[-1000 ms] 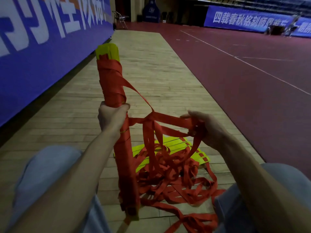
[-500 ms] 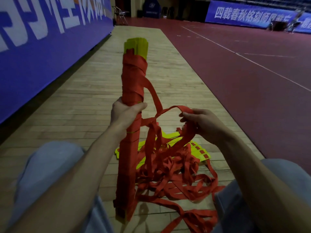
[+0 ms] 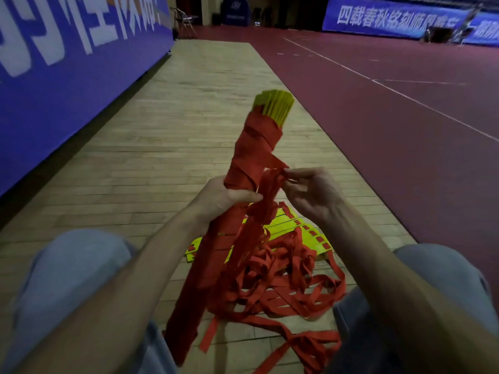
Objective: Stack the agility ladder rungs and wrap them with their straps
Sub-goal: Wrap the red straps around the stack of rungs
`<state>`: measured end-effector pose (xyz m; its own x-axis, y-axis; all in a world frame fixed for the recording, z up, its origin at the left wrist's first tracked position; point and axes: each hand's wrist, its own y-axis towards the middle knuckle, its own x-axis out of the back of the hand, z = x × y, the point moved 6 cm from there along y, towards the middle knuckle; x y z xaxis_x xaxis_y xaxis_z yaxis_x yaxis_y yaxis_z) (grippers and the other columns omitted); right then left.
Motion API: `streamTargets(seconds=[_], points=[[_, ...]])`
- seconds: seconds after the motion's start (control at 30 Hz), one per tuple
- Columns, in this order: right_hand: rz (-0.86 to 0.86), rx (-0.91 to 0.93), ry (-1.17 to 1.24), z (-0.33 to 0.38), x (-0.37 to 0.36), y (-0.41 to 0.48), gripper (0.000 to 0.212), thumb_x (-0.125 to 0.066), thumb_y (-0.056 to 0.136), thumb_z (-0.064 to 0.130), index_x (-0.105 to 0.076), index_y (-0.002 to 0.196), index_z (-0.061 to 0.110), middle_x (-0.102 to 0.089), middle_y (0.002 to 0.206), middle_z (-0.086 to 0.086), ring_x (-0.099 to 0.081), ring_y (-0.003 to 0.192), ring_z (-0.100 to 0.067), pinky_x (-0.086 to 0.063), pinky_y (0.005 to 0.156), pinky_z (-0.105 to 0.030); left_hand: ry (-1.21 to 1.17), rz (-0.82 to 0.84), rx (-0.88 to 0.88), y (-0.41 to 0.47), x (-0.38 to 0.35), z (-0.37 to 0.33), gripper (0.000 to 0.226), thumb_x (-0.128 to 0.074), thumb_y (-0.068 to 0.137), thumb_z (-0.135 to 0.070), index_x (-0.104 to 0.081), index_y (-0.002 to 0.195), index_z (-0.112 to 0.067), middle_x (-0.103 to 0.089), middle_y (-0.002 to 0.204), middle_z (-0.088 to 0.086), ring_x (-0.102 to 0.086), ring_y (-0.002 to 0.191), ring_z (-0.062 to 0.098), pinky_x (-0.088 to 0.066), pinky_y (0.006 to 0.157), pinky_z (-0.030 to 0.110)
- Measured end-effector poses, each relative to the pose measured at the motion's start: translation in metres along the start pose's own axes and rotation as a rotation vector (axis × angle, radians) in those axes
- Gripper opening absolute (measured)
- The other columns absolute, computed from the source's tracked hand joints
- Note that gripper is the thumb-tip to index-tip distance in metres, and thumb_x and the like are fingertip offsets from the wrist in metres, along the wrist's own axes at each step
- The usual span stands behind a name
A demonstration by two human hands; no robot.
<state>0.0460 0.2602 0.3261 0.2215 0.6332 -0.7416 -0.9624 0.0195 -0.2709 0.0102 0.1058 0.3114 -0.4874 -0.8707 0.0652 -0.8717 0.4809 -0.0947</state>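
Observation:
A bundle of stacked yellow rungs [image 3: 275, 105], wrapped in red strap [image 3: 256, 149] along most of its length, leans up and to the right between my knees. My left hand [image 3: 220, 198] grips the bundle around its middle. My right hand [image 3: 310, 194] pinches a bunch of loose red straps right beside the bundle, just right of my left thumb. A tangled heap of red straps [image 3: 283, 279] lies on the floor under my hands, covering more yellow rungs [image 3: 299, 228] that lie flat.
I sit on a wooden floor strip [image 3: 162, 147]. A blue banner wall [image 3: 67, 76] runs along the left. Dark red court flooring [image 3: 405, 117] with white lines spreads to the right. A folding chair [image 3: 183, 20] stands far back.
The bundle's top has swung to the right and tilted. My right hand has brought the loose straps in from the right up against the bundle.

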Motion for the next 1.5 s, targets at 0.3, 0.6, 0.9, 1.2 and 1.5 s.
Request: streamTargets(seconds=[0.3, 0.6, 0.9, 1.2, 1.5], points=[[-0.121, 0.215, -0.395, -0.007, 0.002, 0.004, 0.034, -0.044, 0.091, -0.015, -0.055, 0.123, -0.013, -0.06, 0.089, -0.015, -0.058, 0.078, -0.019, -0.05, 0.077, -0.022, -0.091, 0.132, 0.106, -0.006, -0.025, 0.01, 0.013, -0.085, 0.067, -0.016, -0.076, 0.076, -0.013, -0.072, 0.073, 0.008, -0.068, 0.06, 0.019, -0.052, 0.054, 0.025], [-0.147, 0.379, -1.133, 0.019, -0.007, -0.022, 0.034, -0.05, 0.086, -0.01, -0.066, 0.11, 0.007, -0.06, 0.1, -0.008, -0.056, 0.082, -0.014, -0.046, 0.08, -0.033, -0.301, 0.144, 0.135, -0.006, -0.014, -0.002, 0.017, -0.074, 0.065, -0.025, -0.062, 0.066, -0.013, -0.056, 0.069, 0.005, -0.051, 0.054, 0.02, -0.044, 0.059, 0.03], [-0.008, -0.079, -1.6, -0.04, 0.027, -0.008, 0.077, -0.085, 0.074, 0.029, -0.035, 0.13, 0.011, -0.061, 0.119, -0.008, -0.063, 0.108, -0.021, -0.054, 0.094, -0.039, -0.46, 0.152, 0.071, -0.005, -0.004, -0.011, 0.014, -0.074, 0.066, -0.025, -0.062, 0.066, -0.018, -0.054, 0.065, 0.002, -0.049, 0.05, 0.019, -0.041, 0.057, 0.03], [-0.083, -0.039, -1.849, -0.025, 0.026, -0.002, 0.013, -0.066, 0.091, 0.013, -0.073, 0.092, 0.002, -0.072, 0.077, -0.012, -0.07, 0.061, -0.018, -0.059, 0.06, -0.031, -0.366, 0.015, 0.118, -0.007, 0.012, -0.01, 0.015, -0.074, 0.075, -0.022, -0.062, 0.072, -0.014, -0.056, 0.064, 0.003, -0.053, 0.049, 0.019, -0.047, 0.053, 0.028], [-0.083, -0.078, -0.56, -0.016, 0.021, -0.01, 0.026, -0.055, 0.095, 0.007, -0.066, 0.096, -0.017, -0.061, 0.083, -0.019, -0.059, 0.066, -0.02, -0.049, 0.064, -0.025, -0.098, 0.081, 0.12, -0.009, -0.003, -0.001, 0.015, -0.084, 0.064, -0.013, -0.075, 0.076, -0.011, -0.072, 0.075, 0.012, -0.067, 0.062, 0.024, -0.055, 0.057, 0.028]])
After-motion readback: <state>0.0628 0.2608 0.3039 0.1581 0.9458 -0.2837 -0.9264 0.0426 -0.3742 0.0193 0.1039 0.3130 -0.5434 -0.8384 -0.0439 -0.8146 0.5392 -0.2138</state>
